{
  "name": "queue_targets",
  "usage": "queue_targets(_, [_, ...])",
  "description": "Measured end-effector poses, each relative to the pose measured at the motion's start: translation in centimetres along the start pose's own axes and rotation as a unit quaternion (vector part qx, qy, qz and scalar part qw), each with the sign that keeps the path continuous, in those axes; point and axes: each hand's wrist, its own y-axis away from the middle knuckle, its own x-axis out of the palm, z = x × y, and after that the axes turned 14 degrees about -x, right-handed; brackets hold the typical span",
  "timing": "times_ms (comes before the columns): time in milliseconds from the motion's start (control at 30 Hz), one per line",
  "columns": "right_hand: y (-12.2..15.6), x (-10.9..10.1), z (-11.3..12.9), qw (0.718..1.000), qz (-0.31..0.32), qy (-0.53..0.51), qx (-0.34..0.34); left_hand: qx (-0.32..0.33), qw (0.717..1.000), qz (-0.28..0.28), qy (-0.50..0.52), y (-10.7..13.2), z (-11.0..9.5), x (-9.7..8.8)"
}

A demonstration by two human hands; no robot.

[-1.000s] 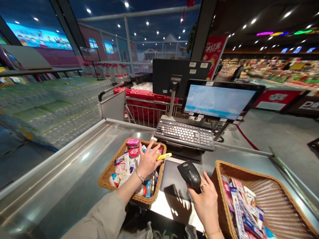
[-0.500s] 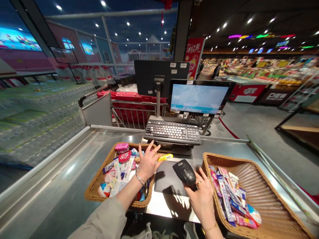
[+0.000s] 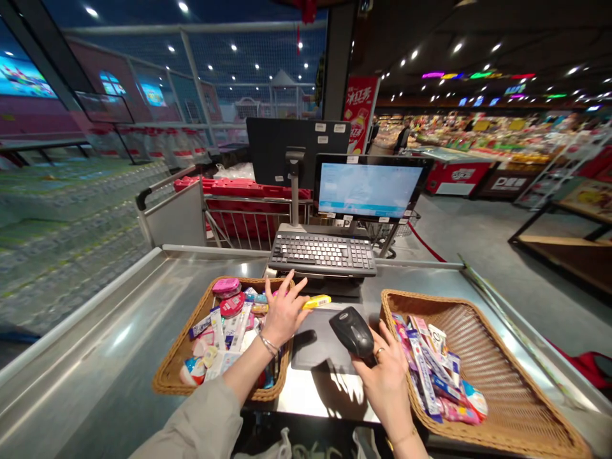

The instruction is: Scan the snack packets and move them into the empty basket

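My left hand [image 3: 284, 313] pinches a small yellow packet [image 3: 317, 301] with a barcode on its side, above the inner edge of the left wicker basket [image 3: 167, 370]. In that basket lie sweets in stick wrappers, a pink tin [image 3: 226, 287] and a red round tin [image 3: 232, 305]. My right hand [image 3: 386, 370] is wrapped round the handle of a black barcode scanner [image 3: 351, 331], its head tilted toward the yellow packet. Beside it, the right wicker basket [image 3: 516, 376] holds several wrapped sweets and a blue-and-white egg-shaped sweet [image 3: 474, 400].
A black keyboard [image 3: 322, 253] sits behind my hands, below a lit screen [image 3: 368, 190] and the dark back of another monitor [image 3: 272, 153]. Between the baskets lies a dark flat plate [image 3: 310, 357] in the metal counter [image 3: 115, 331]. A trolley with red crates [image 3: 248, 223] stands beyond.
The view has turned slightly right, so the surroundings shift left. Both hands keep nearly the same pose, with the yellow packet and the scanner still held.
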Motion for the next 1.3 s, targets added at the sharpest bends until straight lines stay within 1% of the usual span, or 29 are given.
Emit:
queue_targets(400, [0.2,0.0,-0.1,1.000,0.003,0.008,-0.015,0.000,1.000,-0.004,0.010,-0.1,-0.1,-0.3])
queue_targets(733, [0.2,-0.2,-0.1,1.000,0.001,0.018,-0.008,-0.003,1.000,-0.011,0.017,-0.3,-0.5,-0.4])
queue_targets(1000, [0.7,-1.6,-0.9,0.999,-0.020,0.039,0.000,0.009,0.999,-0.001,0.046,-1.1,-2.0,0.3])
queue_targets(1300, [1.7,-3.2,-2.8,0.995,-0.066,0.059,0.043,0.036,0.997,0.005,0.070,-2.1,-4.2,1.2])
